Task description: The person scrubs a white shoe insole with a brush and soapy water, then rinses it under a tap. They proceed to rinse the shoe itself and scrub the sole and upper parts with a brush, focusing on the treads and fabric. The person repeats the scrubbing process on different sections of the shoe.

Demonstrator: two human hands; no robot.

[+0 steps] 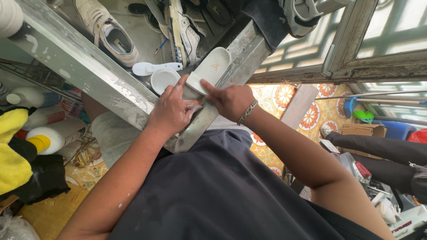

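Currently, the person is standing at a steel sink [102, 80] and working on a white slide sandal [209, 70], which is lying sole-side along the sink's near corner, its toe end pointing into the basin. Both hands are closed on the sandal's near end: the left hand [171, 111] is gripping it from the side, thumb stretching up along the edge, while the right hand [229, 101], wearing a chain bracelet [247, 112], is pinching the opposite edge. The two hands are sitting close together, almost touching, and foam is showing between the left fingers; whether a brush or cloth is hidden under them cannot be told. To do this step well, in my judgement, the person is best keeping the sandal braced against the sink rim so it is not slipping on the wet metal, and working the soap in short strokes while the other hand is steadying the far edge. The sandal is looking pale cream, smooth and moulded, with a small tan mark on the footbed and a wet sheen. In the basin, a white sneaker [109, 31], a white brush [153, 67] and a round white lid [163, 80] are lying just beside it.
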